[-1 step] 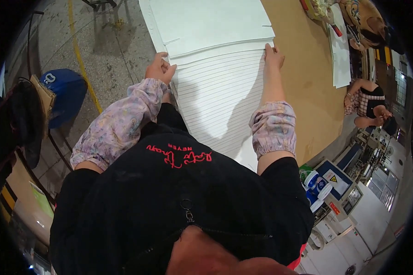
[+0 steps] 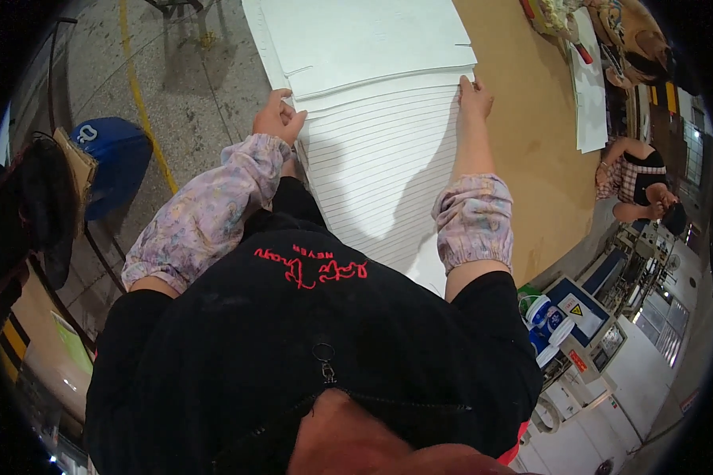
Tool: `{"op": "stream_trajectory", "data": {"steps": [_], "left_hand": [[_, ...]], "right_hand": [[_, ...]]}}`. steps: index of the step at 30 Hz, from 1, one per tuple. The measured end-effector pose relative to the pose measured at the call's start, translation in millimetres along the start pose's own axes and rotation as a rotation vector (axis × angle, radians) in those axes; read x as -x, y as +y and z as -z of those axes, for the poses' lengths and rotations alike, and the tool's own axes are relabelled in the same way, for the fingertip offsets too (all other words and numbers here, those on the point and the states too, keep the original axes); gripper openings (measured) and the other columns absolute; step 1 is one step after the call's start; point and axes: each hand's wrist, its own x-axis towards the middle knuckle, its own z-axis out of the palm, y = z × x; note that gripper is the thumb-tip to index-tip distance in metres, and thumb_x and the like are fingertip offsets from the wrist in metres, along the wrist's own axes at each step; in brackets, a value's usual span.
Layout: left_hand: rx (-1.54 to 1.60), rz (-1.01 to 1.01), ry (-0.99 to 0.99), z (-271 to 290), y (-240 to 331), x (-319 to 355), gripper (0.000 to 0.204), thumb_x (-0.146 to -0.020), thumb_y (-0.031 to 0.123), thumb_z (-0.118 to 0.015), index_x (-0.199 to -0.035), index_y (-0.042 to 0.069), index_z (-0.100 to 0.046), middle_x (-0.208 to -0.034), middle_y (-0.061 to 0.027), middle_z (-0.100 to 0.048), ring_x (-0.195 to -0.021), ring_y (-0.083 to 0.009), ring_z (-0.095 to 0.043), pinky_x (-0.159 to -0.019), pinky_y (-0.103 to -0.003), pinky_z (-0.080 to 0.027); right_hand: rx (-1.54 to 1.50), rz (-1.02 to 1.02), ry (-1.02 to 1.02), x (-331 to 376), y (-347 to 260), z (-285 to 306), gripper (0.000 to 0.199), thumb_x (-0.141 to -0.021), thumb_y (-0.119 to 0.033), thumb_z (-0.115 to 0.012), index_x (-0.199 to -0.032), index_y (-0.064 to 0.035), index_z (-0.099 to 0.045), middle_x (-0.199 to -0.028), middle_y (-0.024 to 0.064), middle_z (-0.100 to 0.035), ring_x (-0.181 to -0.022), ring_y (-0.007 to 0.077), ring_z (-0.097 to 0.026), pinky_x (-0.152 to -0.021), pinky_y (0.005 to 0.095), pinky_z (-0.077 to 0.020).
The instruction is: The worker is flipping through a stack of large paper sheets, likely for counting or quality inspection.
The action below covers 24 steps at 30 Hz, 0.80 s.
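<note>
A run of white sheets (image 2: 376, 158) lies before me, crossed by many close parallel lines that look like the edges of overlapping sheets. Over its far end lies a larger plain white sheet (image 2: 364, 36) with short slits near its near corners. My left hand (image 2: 277, 117) is closed at the left edge, by the near corner of the plain sheet, thumb toward the paper. My right hand (image 2: 475, 99) pinches the right edge at about the same height. How many layers each hand grips is hidden. Patterned sleeve covers (image 2: 474, 222) wrap both forearms.
The brown tabletop (image 2: 531, 127) extends to the right, with more white sheets (image 2: 590, 103) at its far side. Other people (image 2: 638, 178) are beyond it. A blue bin (image 2: 115, 162) stands on the floor at left. Tubs (image 2: 548, 317) and a machine (image 2: 582, 317) are at lower right.
</note>
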Motion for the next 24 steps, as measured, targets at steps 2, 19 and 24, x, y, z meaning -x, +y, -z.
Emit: {"op": "stream_trajectory", "data": {"steps": [2,19,24], "left_hand": [[-0.005,0.007,0.005,3,-1,1,0.045,-0.070,0.017,-0.065,-0.107,0.001,-0.046,-0.064,-0.0038,-0.054,-0.056,-0.0108,-0.051,-0.055,-0.024,-0.043],[0.030,0.012,-0.014,8,-3,4,0.045,-0.069,0.020,-0.064,-0.105,0.003,-0.044,-0.062,-0.0043,-0.057,-0.055,-0.0142,-0.055,-0.055,-0.026,-0.044],[0.027,-0.002,-0.042,11,2,5,0.043,-0.072,0.016,-0.064,-0.105,-0.002,-0.043,-0.063,-0.0028,-0.053,-0.055,-0.0079,-0.050,-0.052,-0.022,-0.041]], "right_hand": [[0.030,-0.008,-0.036,3,-8,-2,0.042,-0.071,-0.032,-0.061,-0.105,-0.0072,-0.058,-0.086,0.0123,-0.060,-0.065,0.0259,-0.057,-0.072,0.0344,-0.0453],[-0.218,-0.100,-0.130,17,-25,3,0.040,-0.073,-0.026,-0.063,-0.104,-0.0023,-0.058,-0.072,0.0061,-0.061,-0.051,0.0121,-0.054,-0.054,0.0258,-0.0435],[-0.243,-0.061,-0.063,29,-36,1,0.038,-0.074,-0.020,-0.063,-0.106,0.0001,-0.056,-0.075,0.0054,-0.059,-0.055,0.0109,-0.053,-0.054,0.0250,-0.0431]]}}
